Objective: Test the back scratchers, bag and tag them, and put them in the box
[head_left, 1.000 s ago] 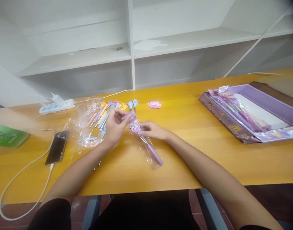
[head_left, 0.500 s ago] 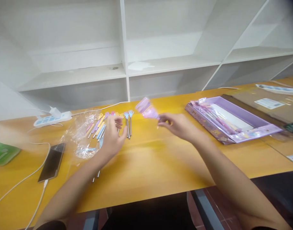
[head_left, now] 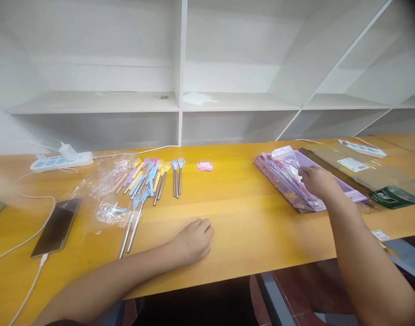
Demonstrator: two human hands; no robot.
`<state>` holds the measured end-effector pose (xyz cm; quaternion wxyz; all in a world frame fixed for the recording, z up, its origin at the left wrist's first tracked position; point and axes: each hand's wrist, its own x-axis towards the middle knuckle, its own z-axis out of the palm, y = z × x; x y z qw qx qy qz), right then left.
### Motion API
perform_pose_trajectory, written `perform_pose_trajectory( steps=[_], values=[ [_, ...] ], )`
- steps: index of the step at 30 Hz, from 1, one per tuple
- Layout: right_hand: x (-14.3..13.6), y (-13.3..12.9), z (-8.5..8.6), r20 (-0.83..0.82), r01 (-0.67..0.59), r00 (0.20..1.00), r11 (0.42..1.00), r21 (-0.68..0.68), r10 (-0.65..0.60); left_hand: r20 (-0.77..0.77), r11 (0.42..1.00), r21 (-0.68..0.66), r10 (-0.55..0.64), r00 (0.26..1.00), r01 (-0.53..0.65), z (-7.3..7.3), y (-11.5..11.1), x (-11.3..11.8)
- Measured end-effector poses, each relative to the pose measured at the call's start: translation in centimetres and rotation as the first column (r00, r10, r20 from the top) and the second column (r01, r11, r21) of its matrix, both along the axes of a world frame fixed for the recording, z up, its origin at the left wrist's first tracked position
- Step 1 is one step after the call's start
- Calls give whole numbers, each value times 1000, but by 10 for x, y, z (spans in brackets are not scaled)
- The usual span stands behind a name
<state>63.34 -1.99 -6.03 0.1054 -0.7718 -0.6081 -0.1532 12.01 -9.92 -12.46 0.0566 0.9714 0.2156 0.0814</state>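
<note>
My left hand rests on the yellow table near its front edge, fingers curled and closed, with nothing visible in it. My right hand reaches over the purple patterned box, fingers closed at the clear-wrapped pink and purple packets inside; what the fingertips grip is hidden. A small pink packet lies alone at the table's middle back. Left of it are several small hand-shaped forks with metal handles, in blue, yellow, purple and pink, some beside crumpled clear plastic.
A black phone with a white cable lies at the left. Behind it sits a white power strip. A flat brown carton and a green-labelled package lie right of the box. White shelves stand behind.
My right hand has moved right, from the table's middle to the box. The pink packet it held now lies on the table. My left hand has left the forks and come down to the front.
</note>
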Motion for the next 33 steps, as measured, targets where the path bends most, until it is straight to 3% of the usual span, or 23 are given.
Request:
perform_pose_trajectory(
  steps=[4, 11, 16, 18, 20, 23, 28, 30, 33],
  values=[
    [3, 17, -11, -32, 17, 999, 993, -121, -21, 29, 1000, -17, 20, 999, -20, -9, 1, 2],
    [0, 51, -25, -80, 126, 987, 981, -148, -139, 51, 1000, -12, 2, 999, -2, -15, 4, 4],
    [-4, 55, -30, -82, 243, 960, 940, -241, -269, 73, 998, -58, -26, 997, 30, -17, 7, 3],
    [-12, 51, -27, -68, 269, 956, 944, -190, -286, 87, 996, -79, -35, 996, 42, -17, 8, 3],
    [-30, 44, -21, -76, 244, 966, 969, -36, -246, 101, 994, -95, -46, 994, 56, -17, 9, 2],
    [-74, 36, -11, -131, 103, 988, 979, 174, -81, 119, 991, -110, -62, 991, 75, -17, 11, 1],
    [-166, 46, -1, -277, -252, 922, 962, 104, 271, 126, 990, -126, -50, 991, 66, -17, 14, 0],
    [-201, 54, -8, -326, -340, 881, 938, 69, 344, 115, 991, -119, -45, 992, 59, -17, 14, 0],
    [-247, 62, -31, -384, -434, 821, 899, 61, 423, 103, 992, -108, -51, 993, 62, -16, 15, -1]
  ],
)
